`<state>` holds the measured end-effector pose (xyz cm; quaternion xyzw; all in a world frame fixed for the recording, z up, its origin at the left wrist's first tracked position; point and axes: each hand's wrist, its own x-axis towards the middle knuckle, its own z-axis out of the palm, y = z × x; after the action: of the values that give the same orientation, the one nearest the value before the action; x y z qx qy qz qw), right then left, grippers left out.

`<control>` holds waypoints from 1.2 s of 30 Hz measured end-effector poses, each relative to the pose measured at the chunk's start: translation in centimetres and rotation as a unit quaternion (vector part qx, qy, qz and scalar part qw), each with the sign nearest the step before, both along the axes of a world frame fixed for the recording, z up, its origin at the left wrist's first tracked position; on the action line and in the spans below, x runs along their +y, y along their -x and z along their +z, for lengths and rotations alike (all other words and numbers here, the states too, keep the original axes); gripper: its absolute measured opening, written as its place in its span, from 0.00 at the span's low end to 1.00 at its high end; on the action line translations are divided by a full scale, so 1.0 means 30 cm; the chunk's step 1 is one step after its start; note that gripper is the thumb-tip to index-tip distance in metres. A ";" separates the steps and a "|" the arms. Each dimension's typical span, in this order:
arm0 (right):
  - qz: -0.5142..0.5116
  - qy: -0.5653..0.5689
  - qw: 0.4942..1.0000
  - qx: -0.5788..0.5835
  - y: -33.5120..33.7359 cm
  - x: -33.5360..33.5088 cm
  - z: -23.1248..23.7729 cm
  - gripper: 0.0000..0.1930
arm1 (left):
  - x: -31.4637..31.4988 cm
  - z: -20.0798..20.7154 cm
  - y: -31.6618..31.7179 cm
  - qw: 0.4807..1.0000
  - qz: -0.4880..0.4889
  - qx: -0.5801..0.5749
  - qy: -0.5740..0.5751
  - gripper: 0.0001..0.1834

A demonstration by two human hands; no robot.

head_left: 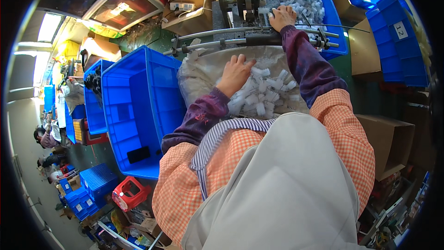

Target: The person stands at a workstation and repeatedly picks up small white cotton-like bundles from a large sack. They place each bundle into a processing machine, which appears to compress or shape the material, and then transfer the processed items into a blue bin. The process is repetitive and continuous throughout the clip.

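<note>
The right hand point(283, 17) was up at the dark machine point(245, 8), its fingers bent and nearly closed at the end of a small pale ribbed piece point(263, 10) beside the wheels; whether they gripped it or only touched it could not be told. The left hand point(236, 73) was palm down and loosely open, fingers part-curled, at the upper left edge of a pile of white plastic pieces point(259, 95) on the beige cloth point(196, 71); no piece showed clearly in it. More such pieces filled the blue bin point(334, 11) beyond the right hand.

The step in hand looked like working one piece at the machine. To do it well, the right fingertips were best kept on the outer end of the piece, clear of the wheels, with the piece square to them and the pressure light and even. The cuff of the purple sleeve point(303, 53) deserved watching near the metal rods point(217, 42). The left hand did best to pick out a single piece, away from the machine
</note>
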<state>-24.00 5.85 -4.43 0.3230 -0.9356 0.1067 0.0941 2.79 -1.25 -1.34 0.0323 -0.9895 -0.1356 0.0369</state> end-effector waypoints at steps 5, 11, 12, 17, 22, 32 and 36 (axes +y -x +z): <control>0.016 0.014 1.000 0.015 -0.057 -0.089 -0.020 0.16 | -0.003 -0.010 0.007 1.000 0.002 -0.006 0.018 0.15; 0.027 0.018 0.999 0.041 -0.124 -0.177 -0.024 0.14 | -0.014 -0.018 0.015 0.999 -0.035 0.016 0.028 0.12; 0.025 0.021 0.999 0.044 -0.122 -0.174 -0.022 0.14 | -0.021 -0.029 0.013 0.998 -0.040 0.031 0.032 0.12; 0.018 -0.006 0.999 0.028 -0.063 -0.093 -0.020 0.14 | -0.008 0.014 -0.003 1.000 -0.004 0.004 -0.018 0.11; 0.027 0.016 0.999 0.002 0.058 0.010 -0.038 0.12 | 0.001 0.040 0.004 0.993 -0.017 0.064 -0.098 0.13; -0.048 -0.109 0.992 0.048 0.201 0.123 0.072 0.09 | -0.012 0.004 0.011 0.989 -0.077 0.081 -0.097 0.06; -0.207 0.009 0.975 0.078 0.223 0.287 0.083 0.13 | 0.019 0.019 0.033 0.952 -0.037 0.148 -0.265 0.07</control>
<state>-30.70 14.47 -1.95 0.1289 -0.9710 0.0680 0.1897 1.81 -0.68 -0.78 -0.0165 -0.9018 -0.3978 0.1682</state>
